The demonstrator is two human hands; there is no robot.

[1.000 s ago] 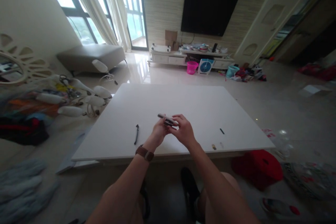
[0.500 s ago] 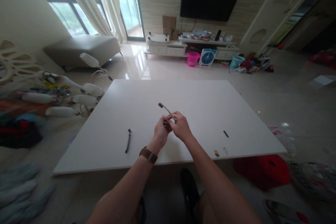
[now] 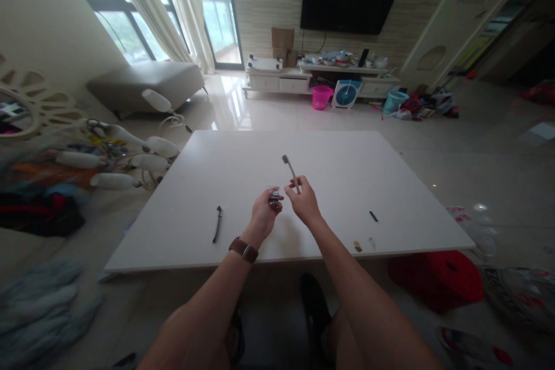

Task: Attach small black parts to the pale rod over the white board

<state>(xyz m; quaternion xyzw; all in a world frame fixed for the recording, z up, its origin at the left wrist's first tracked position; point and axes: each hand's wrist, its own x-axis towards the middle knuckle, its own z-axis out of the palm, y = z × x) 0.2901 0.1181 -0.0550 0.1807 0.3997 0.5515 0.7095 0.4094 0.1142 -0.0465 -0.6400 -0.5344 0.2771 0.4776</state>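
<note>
In my right hand (image 3: 306, 201) is a toothbrush (image 3: 292, 169), held by its handle with the dark-bristled head pointing up and away. My left hand (image 3: 263, 211) is closed around a small dark, shiny metallic piece (image 3: 274, 201); its exact kind is too small to make out. The two hands are close together but apart, above the white table (image 3: 243, 156). A slim dark tool with a long handle (image 3: 218, 224) lies on the table to the left of my left hand.
At the table's right lie a dark green strip (image 3: 373, 216), a small yellow-and-dark piece (image 3: 357, 246) and a clear piece (image 3: 372, 242). A white-shaded lamp (image 3: 150, 162) stands beyond the left edge. Something red (image 3: 437, 280) is below the right front edge.
My right hand has drawn away from my left, moving right with the toothbrush, which now stands more upright. The shiny piece in my left hand shows more. The view has shifted slightly.
</note>
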